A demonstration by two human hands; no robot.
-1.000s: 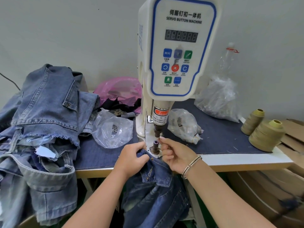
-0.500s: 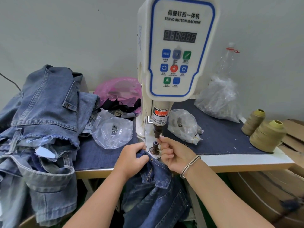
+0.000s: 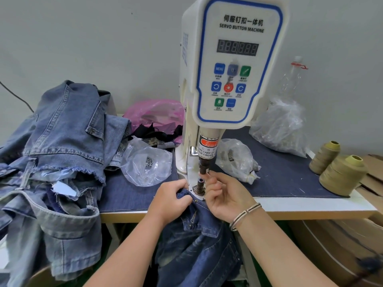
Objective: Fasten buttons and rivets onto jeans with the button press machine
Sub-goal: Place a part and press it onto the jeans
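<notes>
Beside lower die (image 3: 200,182): right hand (image 3: 224,196) nearer, fingertips pinched under upper punch (image 3: 203,167), contents indiscernible; left hand (image 3: 170,198) gripping dark jeans (image 3: 196,241).

"SERVO BUTTON MACHINE" on machine panel (image 3: 238,65), "TAKE CARE OF YOUR FINGER" on warning label (image 3: 207,149)

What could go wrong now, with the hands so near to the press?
1. The right hand has fingertips up at the upper punch; a stroke now might crush them.
2. The left hand grips the dark jeans beside the lower die, not over it; the fastener could land off-position.
</notes>
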